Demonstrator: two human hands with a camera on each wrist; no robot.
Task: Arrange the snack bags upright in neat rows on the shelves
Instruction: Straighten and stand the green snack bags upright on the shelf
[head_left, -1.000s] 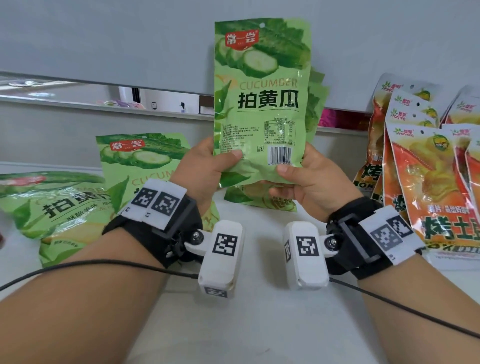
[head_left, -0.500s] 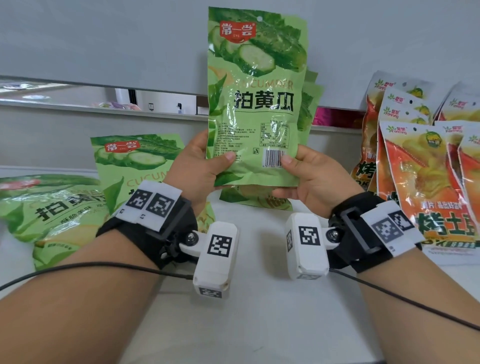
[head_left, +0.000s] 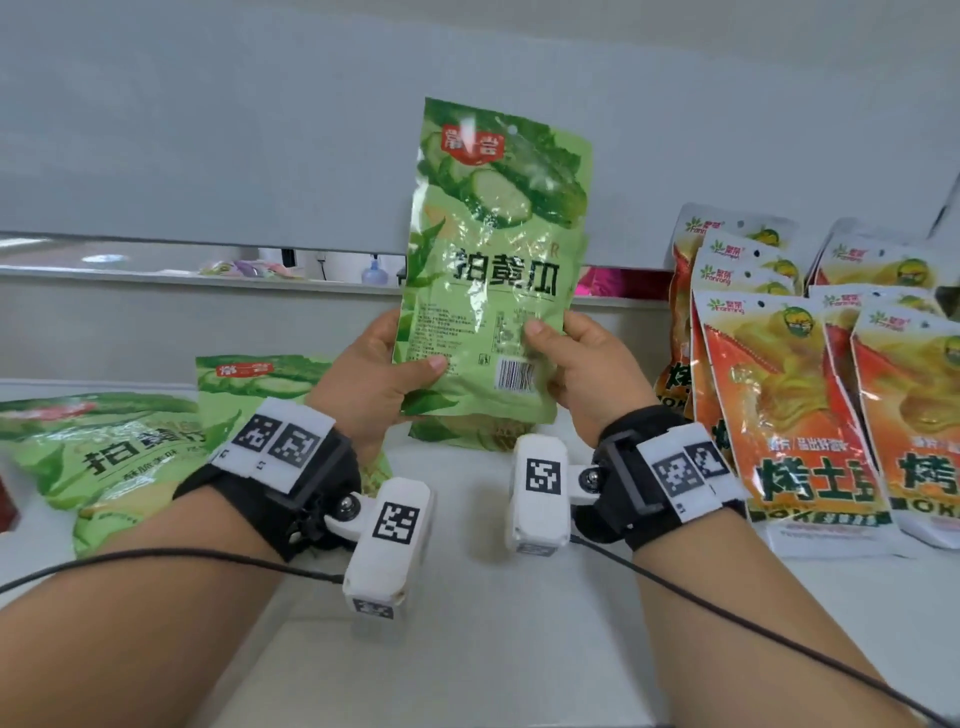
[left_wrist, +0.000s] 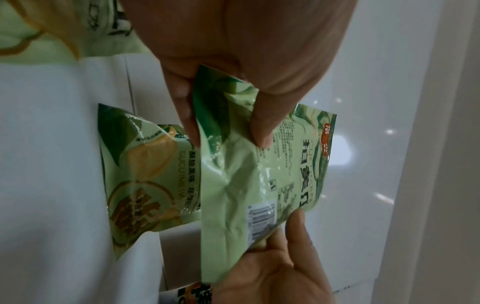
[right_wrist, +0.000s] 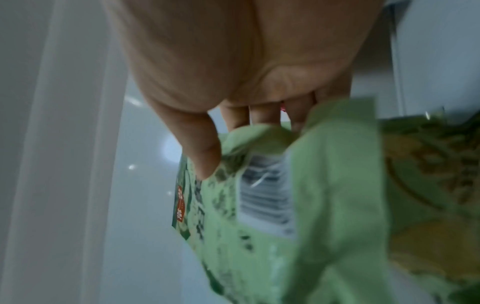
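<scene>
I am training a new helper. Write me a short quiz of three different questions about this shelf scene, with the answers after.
1. True or false: only the left hand holds the raised green bag.
2. Which side of the raised bag faces the head camera? A) the side with the barcode B) a blank side C) the bottom seam
3. Fill in: the orange bags stand to the ____ of the raised bag.

Key
1. False: the right hand pinches its lower right edge too, and the left pinches the lower left.
2. A
3. right
</scene>
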